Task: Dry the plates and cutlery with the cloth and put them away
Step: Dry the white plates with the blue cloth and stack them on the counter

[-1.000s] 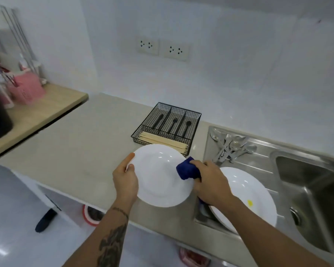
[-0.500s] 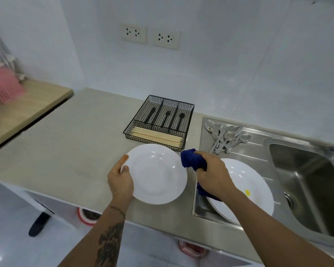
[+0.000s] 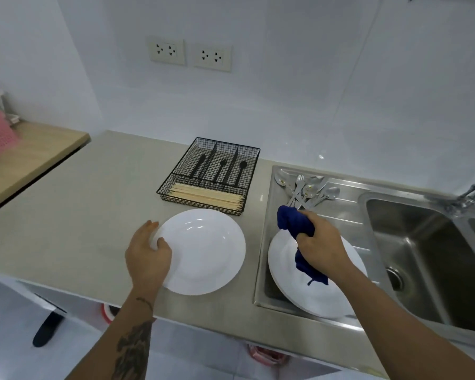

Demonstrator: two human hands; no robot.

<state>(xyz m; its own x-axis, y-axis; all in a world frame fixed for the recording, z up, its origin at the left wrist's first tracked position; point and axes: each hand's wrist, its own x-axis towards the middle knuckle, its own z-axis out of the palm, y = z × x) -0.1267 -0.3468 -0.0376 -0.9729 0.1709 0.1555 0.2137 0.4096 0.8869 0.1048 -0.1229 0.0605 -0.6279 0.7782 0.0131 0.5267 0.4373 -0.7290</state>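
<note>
Head view shows your left hand [image 3: 148,255] has set the plate [image 3: 203,250] on the counter [image 3: 66,209], gripping its rim, while your right hand [image 3: 320,244], clutching the cloth [image 3: 294,220], has lifted away, so drying looks finished.

the dinner plate [image 3: 203,250] lies on the surface [image 3: 80,215], with the wire cutlery tray [image 3: 211,174] just behind it at 12 o'clock. at 3 o'clock a second plate [image 3: 307,294] rests on the sink drainboard [image 3: 348,212]; metal spoons and forks [image 3: 307,187] lie at its 12 o'clock. the sink basin [image 3: 428,256] sits further toward 3 o'clock.
</note>
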